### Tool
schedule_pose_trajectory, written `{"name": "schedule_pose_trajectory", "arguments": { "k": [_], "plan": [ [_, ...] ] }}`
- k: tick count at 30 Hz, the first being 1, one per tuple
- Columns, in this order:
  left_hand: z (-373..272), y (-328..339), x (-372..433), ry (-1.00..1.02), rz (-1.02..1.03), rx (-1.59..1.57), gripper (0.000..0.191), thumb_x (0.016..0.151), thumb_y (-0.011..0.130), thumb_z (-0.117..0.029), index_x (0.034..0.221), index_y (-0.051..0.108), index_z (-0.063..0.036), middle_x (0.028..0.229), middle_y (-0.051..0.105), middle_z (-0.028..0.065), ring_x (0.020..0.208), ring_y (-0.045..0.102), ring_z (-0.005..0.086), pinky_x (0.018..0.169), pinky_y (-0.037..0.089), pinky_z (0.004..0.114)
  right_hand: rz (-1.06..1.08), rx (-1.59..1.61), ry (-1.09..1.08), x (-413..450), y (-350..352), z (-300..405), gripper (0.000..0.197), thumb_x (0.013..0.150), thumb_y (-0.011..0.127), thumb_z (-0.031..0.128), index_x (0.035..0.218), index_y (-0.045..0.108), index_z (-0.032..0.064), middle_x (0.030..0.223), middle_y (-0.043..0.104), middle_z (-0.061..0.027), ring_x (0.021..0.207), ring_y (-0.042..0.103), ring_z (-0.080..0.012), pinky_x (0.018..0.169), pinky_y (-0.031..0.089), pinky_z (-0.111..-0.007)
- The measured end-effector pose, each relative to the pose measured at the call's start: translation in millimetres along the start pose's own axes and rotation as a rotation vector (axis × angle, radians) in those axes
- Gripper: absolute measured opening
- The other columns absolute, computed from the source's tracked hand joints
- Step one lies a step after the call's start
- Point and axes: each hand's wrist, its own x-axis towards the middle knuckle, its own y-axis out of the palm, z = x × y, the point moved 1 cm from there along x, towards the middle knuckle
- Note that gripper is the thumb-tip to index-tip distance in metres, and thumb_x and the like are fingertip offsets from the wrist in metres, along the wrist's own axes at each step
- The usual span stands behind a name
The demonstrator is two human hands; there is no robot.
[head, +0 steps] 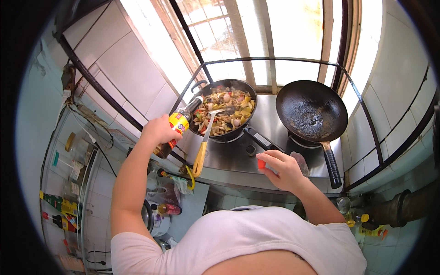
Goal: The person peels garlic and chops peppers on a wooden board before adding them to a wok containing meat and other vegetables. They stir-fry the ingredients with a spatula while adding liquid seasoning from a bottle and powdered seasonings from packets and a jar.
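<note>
My left hand [158, 132] grips a glass sauce bottle [179, 121] with a yellow and red label. The bottle is tilted, its neck over the left rim of a black frying pan [231, 137]. Steaming chopped vegetables [228, 103], perhaps with meat, fill this pan. A metal spatula [205, 137] rests in the food, its yellow handle sticking out over the stove's front edge. Between the thumb and fingers of my right hand [280, 168] is a small red bottle cap [261, 163]. That hand is just in front of the pan's black handle [263, 138].
An empty dark wok [311, 110] sits on the right burner of the steel stove [227, 156], handle toward me. Black metal rails [271, 59] surround the stove before a bright window. Bottles and jars [65, 206] stand on a rack at left. Below left is a countertop [194, 206].
</note>
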Motion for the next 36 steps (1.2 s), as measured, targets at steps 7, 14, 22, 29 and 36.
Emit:
{"name": "schedule_pose_trajectory", "arguments": {
  "k": [7, 14, 22, 29, 36],
  "plan": [
    [12.4, 13.5, -23.2, 0.040, -0.013, -0.156, 0.074, 0.058, 0.072, -0.052, 0.108, 0.051, -0.0012, 0.098, 0.064, 0.0184, 0.092, 0.063, 0.0318, 0.079, 0.051, 0.038, 0.007, 0.052, 0.035, 28.4, 11.6, 7.2, 0.033, 0.077, 0.065, 0.004, 0.109, 0.060, 0.0060, 0.102, 0.061, -0.0121, 0.086, 0.062, -0.0290, 0.071, 0.052, -0.034],
    [33.7, 38.1, -31.7, -0.010, -0.050, -0.245, 0.073, 0.058, 0.073, -0.052, 0.107, 0.051, -0.0019, 0.096, 0.065, 0.0177, 0.091, 0.064, 0.0317, 0.079, 0.050, 0.038, -0.006, 0.046, 0.048, 51.9, 24.3, 6.7, 0.029, 0.079, 0.064, 0.003, 0.108, 0.061, 0.0059, 0.107, 0.059, -0.0134, 0.091, 0.061, -0.0309, 0.075, 0.051, -0.034],
    [39.2, 101.9, -28.6, 0.077, -0.192, -0.810, 0.084, 0.062, 0.077, -0.047, 0.126, 0.044, -0.0020, 0.107, 0.062, 0.0192, 0.099, 0.061, 0.0318, 0.084, 0.048, 0.038, -0.002, 0.271, 0.370, 140.7, 48.3, -15.7, 0.032, 0.080, 0.065, 0.009, 0.110, 0.060, 0.0022, 0.101, 0.063, -0.0125, 0.087, 0.063, -0.0222, 0.077, 0.050, -0.031],
    [31.6, 131.5, -52.9, 0.315, -0.402, -1.164, 0.083, 0.064, 0.081, -0.031, 0.130, 0.040, -0.0048, 0.107, 0.062, 0.0134, 0.099, 0.061, 0.0251, 0.086, 0.047, 0.033, 0.084, 0.372, 0.391, 214.3, 73.5, -20.3, 0.038, 0.079, 0.069, 0.019, 0.112, 0.062, 0.0011, 0.095, 0.067, -0.0094, 0.084, 0.063, -0.0149, 0.074, 0.050, -0.029],
    [71.1, 152.3, -130.1, 0.210, -0.444, -1.237, 0.087, 0.061, 0.082, -0.026, 0.134, 0.037, -0.0099, 0.109, 0.062, 0.0135, 0.099, 0.061, 0.0273, 0.088, 0.047, 0.035, 0.448, 0.404, 0.167, 239.9, 106.0, 48.7, 0.030, 0.080, 0.067, 0.009, 0.110, 0.062, 0.0036, 0.084, 0.068, -0.0052, 0.078, 0.061, -0.0091, 0.070, 0.047, -0.023]
  ]
}}
